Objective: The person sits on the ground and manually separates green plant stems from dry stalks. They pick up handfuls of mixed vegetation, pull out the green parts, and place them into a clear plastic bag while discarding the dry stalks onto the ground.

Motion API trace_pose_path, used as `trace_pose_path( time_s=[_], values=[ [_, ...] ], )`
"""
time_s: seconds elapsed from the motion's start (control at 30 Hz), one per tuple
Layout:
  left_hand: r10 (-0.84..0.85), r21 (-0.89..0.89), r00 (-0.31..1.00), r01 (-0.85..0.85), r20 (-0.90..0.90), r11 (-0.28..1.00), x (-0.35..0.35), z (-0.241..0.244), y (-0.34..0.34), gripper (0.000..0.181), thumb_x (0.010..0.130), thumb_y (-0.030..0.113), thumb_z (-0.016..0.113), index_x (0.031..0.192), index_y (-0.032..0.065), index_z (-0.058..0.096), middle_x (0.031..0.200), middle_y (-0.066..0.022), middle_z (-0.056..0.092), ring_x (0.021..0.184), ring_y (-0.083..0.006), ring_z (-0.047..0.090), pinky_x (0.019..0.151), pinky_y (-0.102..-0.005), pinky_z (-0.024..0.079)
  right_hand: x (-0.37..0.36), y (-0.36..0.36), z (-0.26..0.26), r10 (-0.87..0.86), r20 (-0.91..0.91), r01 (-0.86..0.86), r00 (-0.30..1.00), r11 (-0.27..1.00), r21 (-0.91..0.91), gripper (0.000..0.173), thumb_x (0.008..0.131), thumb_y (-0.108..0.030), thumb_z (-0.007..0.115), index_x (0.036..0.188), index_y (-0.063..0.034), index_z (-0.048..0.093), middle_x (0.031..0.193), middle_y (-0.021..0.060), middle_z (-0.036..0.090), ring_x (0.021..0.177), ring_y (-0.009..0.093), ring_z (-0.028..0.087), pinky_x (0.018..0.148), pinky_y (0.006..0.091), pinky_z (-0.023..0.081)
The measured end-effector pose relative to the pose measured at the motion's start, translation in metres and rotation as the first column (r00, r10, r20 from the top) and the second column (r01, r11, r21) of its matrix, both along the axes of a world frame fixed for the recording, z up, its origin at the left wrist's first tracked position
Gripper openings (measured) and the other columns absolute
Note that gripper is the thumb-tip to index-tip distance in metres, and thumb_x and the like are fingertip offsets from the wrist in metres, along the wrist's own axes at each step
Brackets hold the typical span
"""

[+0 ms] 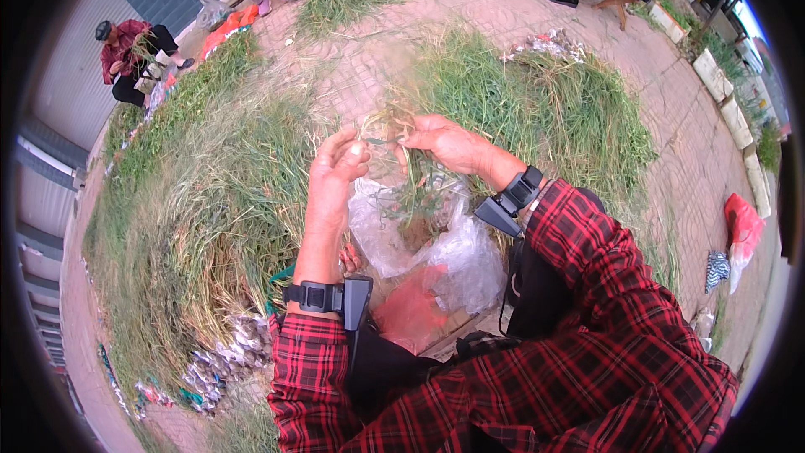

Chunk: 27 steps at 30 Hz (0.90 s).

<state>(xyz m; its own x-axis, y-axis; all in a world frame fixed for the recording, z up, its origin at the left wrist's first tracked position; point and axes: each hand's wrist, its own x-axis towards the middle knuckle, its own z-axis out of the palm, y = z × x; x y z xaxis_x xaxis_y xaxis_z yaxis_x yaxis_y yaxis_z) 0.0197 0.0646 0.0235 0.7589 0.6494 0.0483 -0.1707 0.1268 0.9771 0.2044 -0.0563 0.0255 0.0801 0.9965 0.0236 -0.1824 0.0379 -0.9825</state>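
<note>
My right hand [443, 141] pinches a small bunch of green and yellowed grass-like stems [412, 179] that hangs below its fingers. Close by on the left, my left hand [343, 160] is raised with curled fingers; thin pale strands lie at its fingertips, and whether it grips them is unclear. Under both hands a clear plastic bag [471, 258] lies spread open with brownish matter in it, and a red plastic bag [412, 308] lies nearer my lap.
Big heaps of cut green stems lie to the left [233, 201] and right [566, 113] on brick paving [685, 94]. Wrapped bundle ends [220, 365] line the left heap. Several seated people are farther off. A red and white bag [742, 226] lies far right.
</note>
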Motion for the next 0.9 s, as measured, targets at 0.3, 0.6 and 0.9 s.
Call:
trace_pose_path(
  time_s=[0.3,0.6,0.9],
  values=[
    [-0.156,-0.226,0.968,0.200,0.198,0.954,0.020,0.020,-0.028,0.026,0.094,0.017,0.059,0.114,-0.0001,0.057,0.105,-0.0106,0.065,0.079,-0.0151,0.062,0.057,-0.0278,0.054,-0.026,-0.006,-0.002,0.368,-0.511,-0.428,0.777,0.904,0.001,0.028,0.099,-0.024,0.051,0.111,-0.0001,0.056,0.086,0.0070,0.060,0.075,0.018,0.060,0.066,0.0329,0.050],
    [0.076,-0.286,0.982,-0.024,0.174,0.958,0.012,0.009,-0.012,0.014,0.094,0.014,0.059,0.099,0.0004,0.059,0.075,-0.0041,0.058,0.062,-0.0161,0.057,0.060,-0.0307,0.051,-0.018,-0.011,0.028,0.162,0.444,-0.112,0.881,0.984,-0.137,0.040,0.095,-0.041,0.056,0.106,-0.0029,0.064,0.089,0.0065,0.067,0.081,0.015,0.062,0.076,0.0309,0.051],
    [-0.089,-0.298,0.982,0.135,0.165,0.945,0.009,0.026,-0.036,0.017,0.095,0.018,0.060,0.101,0.0031,0.056,0.077,-0.0035,0.057,0.056,-0.0115,0.051,0.050,-0.0255,0.043,-0.028,-0.004,0.051,-0.245,0.082,0.235,0.966,0.966,0.110,0.022,0.090,-0.017,0.066,0.105,-0.0011,0.063,0.082,0.0013,0.063,0.068,0.008,0.057,0.060,0.0243,0.049]
  ],
)
